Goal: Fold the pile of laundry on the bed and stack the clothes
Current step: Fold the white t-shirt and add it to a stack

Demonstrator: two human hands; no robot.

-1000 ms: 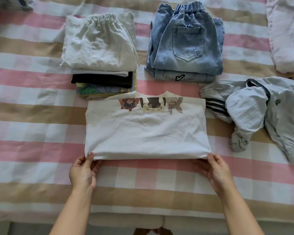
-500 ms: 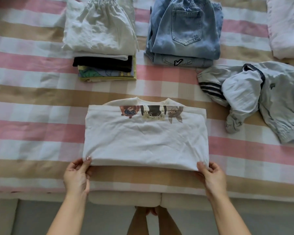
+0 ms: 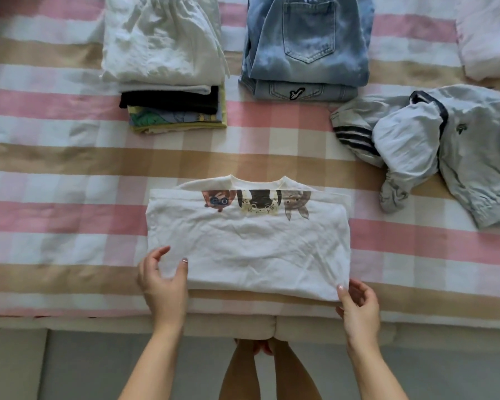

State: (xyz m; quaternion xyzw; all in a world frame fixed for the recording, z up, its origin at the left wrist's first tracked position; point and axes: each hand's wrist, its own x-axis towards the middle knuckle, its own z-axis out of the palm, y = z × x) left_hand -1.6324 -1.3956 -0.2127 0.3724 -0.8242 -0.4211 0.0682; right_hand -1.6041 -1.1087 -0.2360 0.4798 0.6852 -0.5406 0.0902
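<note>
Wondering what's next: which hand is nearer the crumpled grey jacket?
Right. The right hand sits below and left of the crumpled grey jacket; the left hand is across the folded white t-shirt, farther left.

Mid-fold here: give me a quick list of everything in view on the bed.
white T-shirt: one, white with cartoon print, folded, bed's near centre
mixed stack: one, white over black over yellow print, far left
denim stack: one, blue, far centre
jacket: one, grey, unfolded, right
pale bundle: one, white, far right corner
bedsheet: one, pink-beige-white check, underneath everything
left hand: holds shirt's near left corner
right hand: pinches shirt's near right corner
</note>
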